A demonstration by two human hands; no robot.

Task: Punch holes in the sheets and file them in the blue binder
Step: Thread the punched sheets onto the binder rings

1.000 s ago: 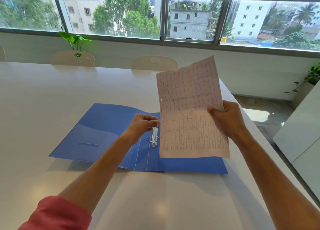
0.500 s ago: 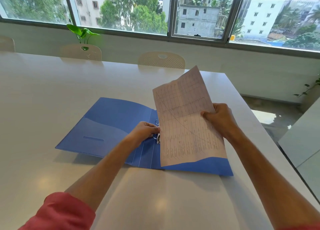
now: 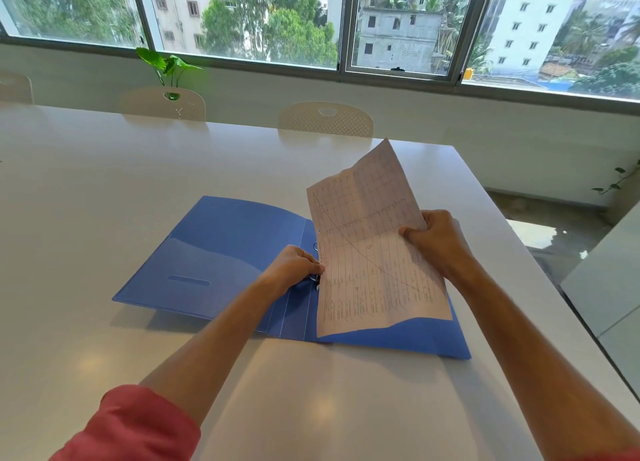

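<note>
Lowered sheet (image 3: 370, 252) reaches left hand (image 3: 294, 268) at rings (image 3: 316, 280).

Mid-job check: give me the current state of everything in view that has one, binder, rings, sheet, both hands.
Blue binder: lying open flat on the table.
Ring mechanism: mostly hidden by the left hand; open or closed cannot be told.
Sheet: punched, creased, held tilted over the binder's right half, not yet on the rings.
Left hand: fingers curled at the ring mechanism.
Right hand: gripping the sheet's right edge.

The sheet (image 3: 374, 252) has dropped toward the binder rings (image 3: 316, 280).
</note>
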